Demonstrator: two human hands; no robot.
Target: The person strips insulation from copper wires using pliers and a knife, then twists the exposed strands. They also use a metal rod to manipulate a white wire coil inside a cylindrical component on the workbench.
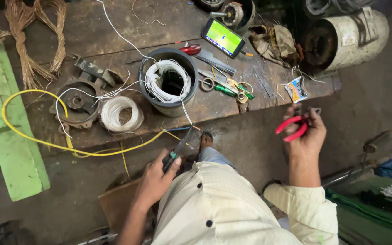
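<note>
My left hand (155, 179) grips a knife (181, 149) with a dark handle and a flat blade, low at the centre, its blade up near a thin white wire (186, 112). That wire comes out of a grey motor stator (169, 81) wound with white wire, which stands on the wooden bench. My right hand (306, 131) is raised to the right and holds red-handled pliers (292, 127). A foot shows just beside the knife blade.
On the bench lie a coil of white wire (121, 114), a motor end cover (75, 102), a yellow cable (32, 131), scissors (212, 83), screwdrivers, a lit phone (223, 37) and a small packet (296, 89). A large motor housing (345, 34) sits at the far right. Copper wire bundles (32, 36) lie at left.
</note>
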